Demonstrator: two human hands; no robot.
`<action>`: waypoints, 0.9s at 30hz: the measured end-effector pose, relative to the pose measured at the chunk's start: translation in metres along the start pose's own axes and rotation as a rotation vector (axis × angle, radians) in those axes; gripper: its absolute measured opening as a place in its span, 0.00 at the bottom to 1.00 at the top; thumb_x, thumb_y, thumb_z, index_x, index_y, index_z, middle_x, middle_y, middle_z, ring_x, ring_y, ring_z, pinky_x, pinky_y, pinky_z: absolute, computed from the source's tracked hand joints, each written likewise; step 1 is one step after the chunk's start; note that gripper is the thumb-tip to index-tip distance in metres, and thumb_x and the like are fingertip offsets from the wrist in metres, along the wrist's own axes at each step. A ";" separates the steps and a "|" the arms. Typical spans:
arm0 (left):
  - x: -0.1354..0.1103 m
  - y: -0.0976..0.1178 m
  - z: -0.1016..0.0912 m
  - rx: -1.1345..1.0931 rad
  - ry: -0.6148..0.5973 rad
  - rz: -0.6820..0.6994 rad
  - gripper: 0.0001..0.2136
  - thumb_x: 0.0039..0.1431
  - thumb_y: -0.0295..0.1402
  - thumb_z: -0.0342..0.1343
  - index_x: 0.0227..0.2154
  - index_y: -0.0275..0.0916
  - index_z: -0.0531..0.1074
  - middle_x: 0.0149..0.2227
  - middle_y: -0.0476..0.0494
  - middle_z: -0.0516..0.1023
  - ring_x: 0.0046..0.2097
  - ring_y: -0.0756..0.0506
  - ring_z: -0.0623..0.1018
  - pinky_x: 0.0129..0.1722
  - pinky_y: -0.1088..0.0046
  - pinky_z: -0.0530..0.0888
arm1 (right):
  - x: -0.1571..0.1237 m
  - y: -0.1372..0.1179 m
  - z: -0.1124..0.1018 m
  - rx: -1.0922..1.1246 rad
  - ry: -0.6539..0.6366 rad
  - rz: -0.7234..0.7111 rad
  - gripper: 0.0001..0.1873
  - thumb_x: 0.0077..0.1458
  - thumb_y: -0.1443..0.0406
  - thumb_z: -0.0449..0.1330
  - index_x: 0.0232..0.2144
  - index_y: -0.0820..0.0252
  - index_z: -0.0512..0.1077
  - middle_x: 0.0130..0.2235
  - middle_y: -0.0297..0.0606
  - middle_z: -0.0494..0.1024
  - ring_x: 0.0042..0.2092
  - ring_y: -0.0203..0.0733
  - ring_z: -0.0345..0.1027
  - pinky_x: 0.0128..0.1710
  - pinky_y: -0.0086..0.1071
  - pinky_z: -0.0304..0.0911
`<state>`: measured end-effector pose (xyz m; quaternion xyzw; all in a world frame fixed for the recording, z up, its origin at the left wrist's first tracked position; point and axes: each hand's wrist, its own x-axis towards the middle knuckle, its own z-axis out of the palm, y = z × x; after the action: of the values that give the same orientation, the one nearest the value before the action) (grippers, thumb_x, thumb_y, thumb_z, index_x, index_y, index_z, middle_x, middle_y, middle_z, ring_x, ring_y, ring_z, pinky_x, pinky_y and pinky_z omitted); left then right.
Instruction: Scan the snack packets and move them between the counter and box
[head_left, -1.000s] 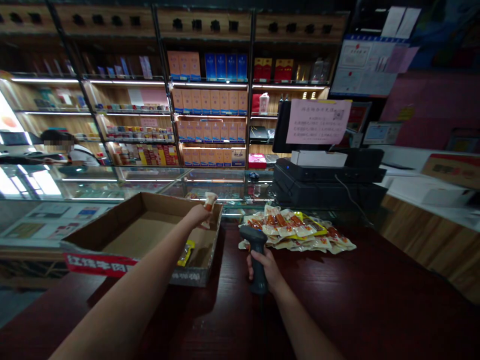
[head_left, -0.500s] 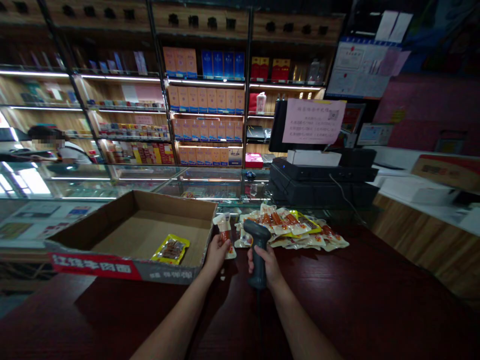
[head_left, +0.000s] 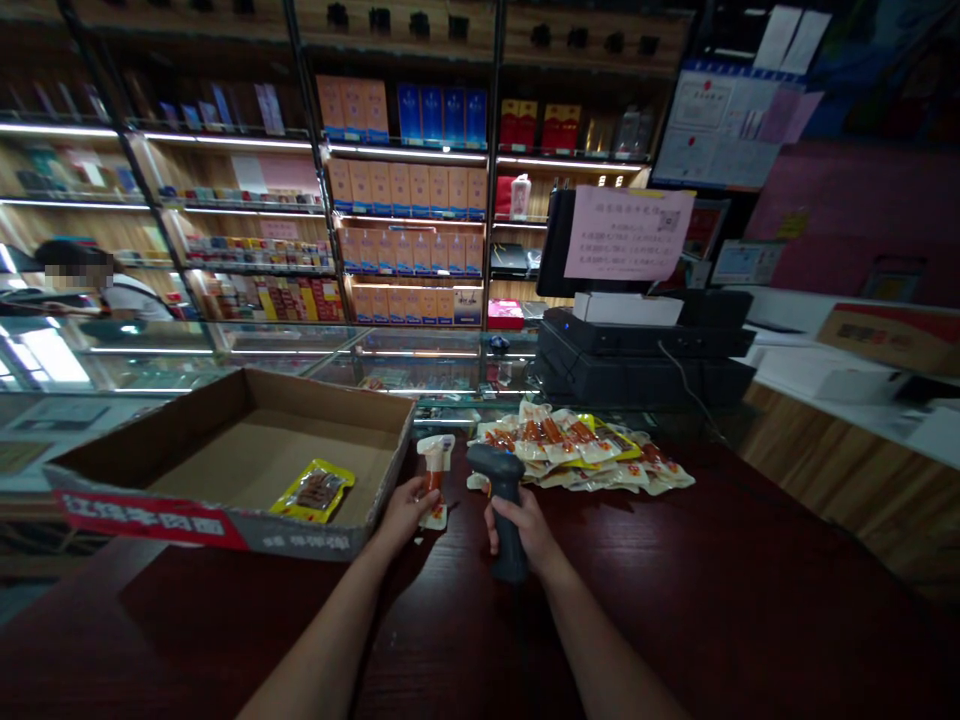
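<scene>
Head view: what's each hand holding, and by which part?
Left hand: sausage packet, by its lower half, from the left side. Right hand: scanner, by its handle.

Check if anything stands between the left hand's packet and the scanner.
Nothing visible does: the left hand holds the packet to the left of the scanner in the right hand, only tabletop between them.

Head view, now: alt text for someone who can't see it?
The person's left hand holds a small packet and their right hand grips a dark handheld scanner over a dark red counter. An open cardboard box holding a yellow packet sits at left; a pile of packets lies beyond the scanner, with a monitor and lit shelves behind.
</scene>
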<state>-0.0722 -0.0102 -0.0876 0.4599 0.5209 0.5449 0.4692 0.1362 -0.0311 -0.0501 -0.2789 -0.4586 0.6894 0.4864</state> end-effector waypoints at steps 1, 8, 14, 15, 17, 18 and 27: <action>0.000 0.000 0.000 0.001 -0.008 0.002 0.22 0.33 0.44 0.64 0.32 0.34 0.72 0.26 0.45 0.77 0.25 0.47 0.75 0.26 0.72 0.70 | -0.001 -0.001 0.001 -0.005 -0.001 0.000 0.21 0.41 0.57 0.65 0.34 0.64 0.66 0.18 0.29 0.71 0.14 0.32 0.62 0.12 0.25 0.61; -0.001 0.001 0.001 0.034 -0.028 0.000 0.21 0.32 0.43 0.64 0.30 0.34 0.72 0.23 0.47 0.76 0.24 0.48 0.73 0.25 0.73 0.69 | -0.001 -0.003 0.002 -0.023 0.001 -0.003 0.20 0.42 0.57 0.64 0.34 0.63 0.66 0.18 0.28 0.71 0.14 0.32 0.62 0.12 0.25 0.62; -0.001 0.002 0.001 0.046 -0.023 0.006 0.21 0.32 0.42 0.64 0.31 0.34 0.72 0.24 0.47 0.76 0.24 0.48 0.73 0.26 0.73 0.68 | 0.000 0.000 0.001 -0.018 -0.008 -0.003 0.19 0.43 0.56 0.64 0.33 0.63 0.66 0.18 0.28 0.71 0.14 0.32 0.62 0.12 0.25 0.61; -0.001 0.002 0.001 0.041 -0.023 0.006 0.21 0.32 0.42 0.64 0.30 0.34 0.72 0.24 0.47 0.76 0.24 0.48 0.73 0.26 0.73 0.68 | 0.000 0.000 0.000 -0.016 -0.010 -0.004 0.19 0.43 0.56 0.64 0.33 0.63 0.66 0.18 0.29 0.71 0.14 0.32 0.62 0.12 0.25 0.61; 0.000 0.001 0.001 0.039 -0.020 0.011 0.21 0.32 0.42 0.64 0.29 0.34 0.72 0.24 0.46 0.76 0.25 0.47 0.73 0.26 0.72 0.68 | 0.001 0.001 -0.001 -0.009 -0.009 -0.004 0.19 0.43 0.56 0.64 0.33 0.63 0.67 0.18 0.29 0.71 0.14 0.32 0.62 0.12 0.26 0.61; 0.000 0.000 0.001 0.040 -0.019 0.014 0.20 0.32 0.42 0.64 0.29 0.34 0.72 0.24 0.45 0.76 0.25 0.47 0.74 0.27 0.72 0.69 | 0.001 0.001 -0.001 -0.003 -0.009 -0.003 0.19 0.43 0.56 0.64 0.34 0.63 0.67 0.18 0.29 0.71 0.14 0.33 0.62 0.12 0.26 0.61; 0.008 0.003 0.013 -0.020 0.066 0.100 0.25 0.35 0.42 0.65 0.37 0.32 0.72 0.29 0.45 0.77 0.29 0.46 0.76 0.30 0.72 0.71 | 0.004 -0.005 -0.001 0.003 0.091 0.011 0.22 0.41 0.54 0.65 0.34 0.63 0.67 0.17 0.28 0.71 0.13 0.33 0.61 0.11 0.25 0.60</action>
<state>-0.0610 -0.0004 -0.0837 0.4623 0.5070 0.5879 0.4285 0.1370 -0.0262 -0.0457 -0.3117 -0.4335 0.6794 0.5033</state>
